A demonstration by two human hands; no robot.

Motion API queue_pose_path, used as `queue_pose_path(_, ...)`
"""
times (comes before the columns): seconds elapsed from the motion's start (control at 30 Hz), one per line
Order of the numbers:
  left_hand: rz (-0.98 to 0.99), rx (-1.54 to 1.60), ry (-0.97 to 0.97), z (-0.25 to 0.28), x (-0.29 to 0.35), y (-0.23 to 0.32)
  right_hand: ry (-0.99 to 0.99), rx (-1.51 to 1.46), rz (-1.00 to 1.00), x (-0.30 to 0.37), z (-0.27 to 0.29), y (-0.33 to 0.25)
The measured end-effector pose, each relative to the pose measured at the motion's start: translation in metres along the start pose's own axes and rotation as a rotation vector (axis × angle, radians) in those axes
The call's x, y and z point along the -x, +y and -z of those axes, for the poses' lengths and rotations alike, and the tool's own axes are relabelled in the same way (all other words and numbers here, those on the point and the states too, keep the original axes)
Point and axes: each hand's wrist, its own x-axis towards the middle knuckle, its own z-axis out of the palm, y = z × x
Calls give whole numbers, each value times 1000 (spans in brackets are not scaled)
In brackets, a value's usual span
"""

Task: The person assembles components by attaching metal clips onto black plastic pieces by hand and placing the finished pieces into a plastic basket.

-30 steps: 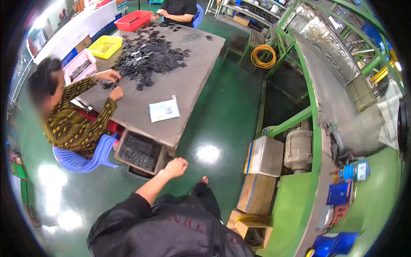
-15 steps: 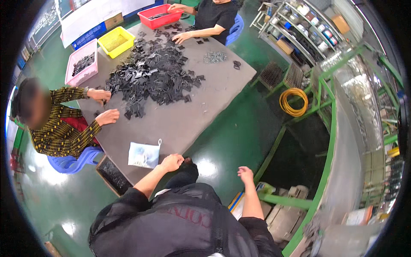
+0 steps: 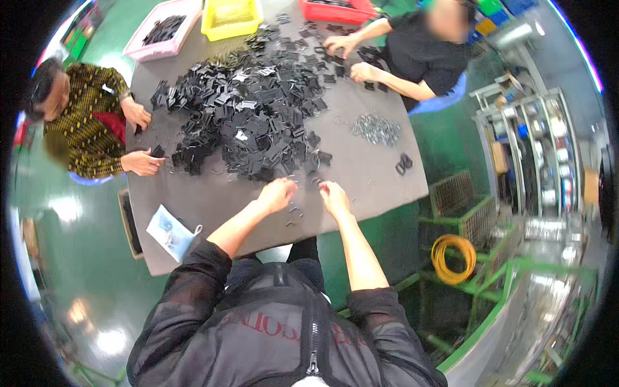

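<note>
Both my hands are over the table (image 3: 387,187), at the near edge of a large heap of small flat black pieces (image 3: 258,116). The fingers of my left hand (image 3: 277,195) are curled in beside the heap's front. A short gap away, my right hand (image 3: 335,198) is bent with fingertips together. Dark bits show by its fingertips, and I cannot make out what either hand holds. Small thin metal bits (image 3: 294,208) lie between and below my hands. To the right sits a pile of silvery metal pieces (image 3: 376,129), with a few black loops (image 3: 404,164) nearer the corner.
A light blue pouch (image 3: 169,231) lies at the near left. Pink (image 3: 137,48), yellow (image 3: 232,29) and red (image 3: 338,13) baskets line the far side. Co-workers sit left (image 3: 90,122) and far right (image 3: 425,58), hands among the pieces. A yellow hose coil (image 3: 453,259) hangs on a green frame.
I have turned and come up to the table. Both hands have moved from beside its near edge to the front of the black heap, closer together.
</note>
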Motion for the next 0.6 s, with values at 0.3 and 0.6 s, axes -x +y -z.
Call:
queue_pose_path(0.3,366,-125,378,-25,-167,-25,-72,262,381,-139,16,-12)
queue_pose_path(0.6,630,496,653,3,-118,-23,-243,-324,95,-140,24,18)
